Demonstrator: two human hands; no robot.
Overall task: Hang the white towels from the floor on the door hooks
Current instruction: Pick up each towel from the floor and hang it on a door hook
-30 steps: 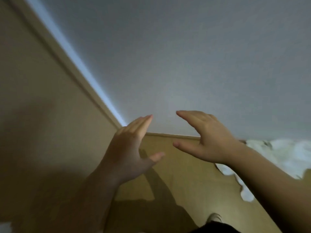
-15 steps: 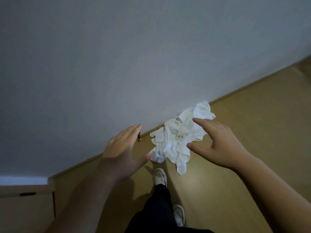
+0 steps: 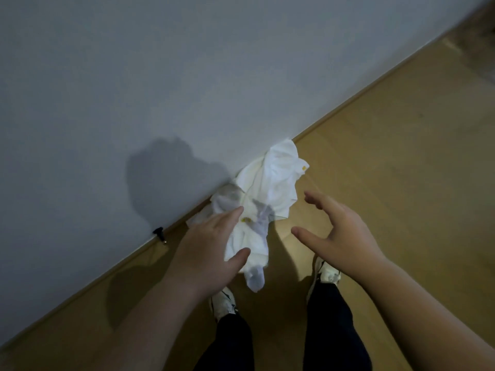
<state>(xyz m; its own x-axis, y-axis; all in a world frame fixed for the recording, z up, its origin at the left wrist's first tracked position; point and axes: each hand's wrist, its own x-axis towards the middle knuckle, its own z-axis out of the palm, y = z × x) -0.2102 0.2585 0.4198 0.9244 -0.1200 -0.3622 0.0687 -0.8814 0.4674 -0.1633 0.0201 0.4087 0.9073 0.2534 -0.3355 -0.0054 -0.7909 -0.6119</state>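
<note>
A crumpled heap of white towels (image 3: pixel 270 194) with small yellow tags lies on the wooden floor against the base of the pale wall. My left hand (image 3: pixel 206 253) hovers over the heap's near left part, fingers spread, holding nothing. To the right of the heap, my right hand (image 3: pixel 340 231) is open with curved fingers, also holding nothing. No door hooks are in sight.
The grey-white wall (image 3: pixel 160 76) fills the upper left, meeting the wooden floor (image 3: pixel 388 156) along a diagonal skirting. A small black doorstop (image 3: pixel 159 232) sticks out at the wall's foot, left of the towels. My two shoes (image 3: pixel 326 274) stand just below the heap.
The view has swung down from the wall and door frame to the floor. The towel heap now lies larger and closer under my hands, which have spread apart and lowered toward it.
</note>
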